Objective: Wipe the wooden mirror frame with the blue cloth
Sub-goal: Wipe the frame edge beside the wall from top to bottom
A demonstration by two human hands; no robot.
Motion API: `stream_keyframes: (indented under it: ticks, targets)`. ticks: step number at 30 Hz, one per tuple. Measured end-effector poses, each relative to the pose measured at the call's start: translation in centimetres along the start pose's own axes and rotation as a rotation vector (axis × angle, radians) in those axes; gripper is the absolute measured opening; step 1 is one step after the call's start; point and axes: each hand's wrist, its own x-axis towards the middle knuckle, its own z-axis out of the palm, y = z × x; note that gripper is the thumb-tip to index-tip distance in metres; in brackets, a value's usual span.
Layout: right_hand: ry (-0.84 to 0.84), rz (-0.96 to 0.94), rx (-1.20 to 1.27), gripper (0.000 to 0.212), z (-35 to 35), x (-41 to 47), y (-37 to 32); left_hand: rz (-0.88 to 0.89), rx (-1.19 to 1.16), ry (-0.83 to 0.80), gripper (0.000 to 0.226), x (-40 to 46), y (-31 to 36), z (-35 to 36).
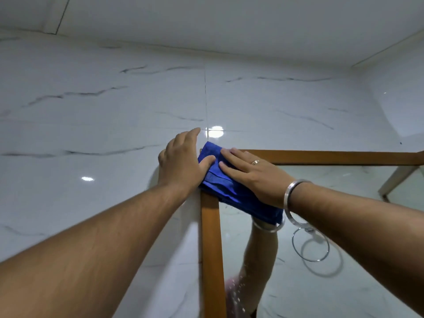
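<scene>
While both hands, left hand (181,164) and right hand (250,175), press flat-fingered on the blue cloth (229,189) at the wooden mirror frame (211,237) corner, 12 o'clock of the left rail, uneven pressure could slide it off.

Surface notes: mirror corner, head view.
Mirror frame (212,237): wood, warm brown, smooth with a low satin sheen, grain barely visible. Blue cloth (231,191): soft matt fabric, fine nap, folded in layers with stitched hem edges showing. Wall tiles (103,106): glossy white marble-look with grey veining, bright lamp glare spots, thin grout lines. Mirror glass (344,191): smooth, fully reflective. Bangle (289,196): polished silver-toned metal. Ring (255,162): shiny metal band. Towel ring (309,244): chrome-like, bright.
</scene>
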Motion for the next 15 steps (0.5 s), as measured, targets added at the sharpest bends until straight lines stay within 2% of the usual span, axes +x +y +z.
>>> stream_keyframes:
  ticks: [3,7,11,15]
  targets:
    - [0.012,-0.044,-0.024,0.051,0.2,0.2,0.3,0.099,0.022,-0.048,0.071,-2.8,-1.4,0.2]
    - [-0.184,0.082,0.231,0.067,-0.4,0.5,0.4,0.182,0.262,-0.142,0.084,-5.0,-4.7,-0.1]
    - [-0.15,0.098,0.266,0.083,0.2,0.2,0.3,0.262,0.48,-0.203,0.087,-5.8,-7.1,0.5]
    - [-0.044,0.152,0.132,0.072,1.5,0.4,-1.1,0.291,0.519,-0.196,0.087,-5.3,-7.4,1.2]
